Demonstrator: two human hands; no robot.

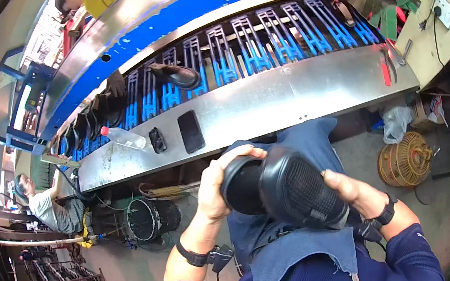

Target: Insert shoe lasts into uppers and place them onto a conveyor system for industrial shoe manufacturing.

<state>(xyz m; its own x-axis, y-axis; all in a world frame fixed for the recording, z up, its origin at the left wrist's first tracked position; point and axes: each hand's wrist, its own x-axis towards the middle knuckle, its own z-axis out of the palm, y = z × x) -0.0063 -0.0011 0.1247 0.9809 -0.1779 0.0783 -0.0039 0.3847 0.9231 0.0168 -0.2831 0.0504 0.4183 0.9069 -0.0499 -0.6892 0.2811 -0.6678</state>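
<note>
Below steel conveyor bench (289, 100) at twelve o'clock, black shoe (295, 188) sole-up over lap, left hand (215, 187) wrapped at nine, right hand (356, 193) clamped at three (probably light, flexible rubber, grippy tread), best held by both ends.

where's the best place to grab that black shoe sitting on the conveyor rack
Probably around the heel and open collar of the black shoe, coming from above. It lies alone on the blue-and-metal rack with its toe pointing right, so the raised rear end gives a firmer grip than the low, tapered toe.
</note>
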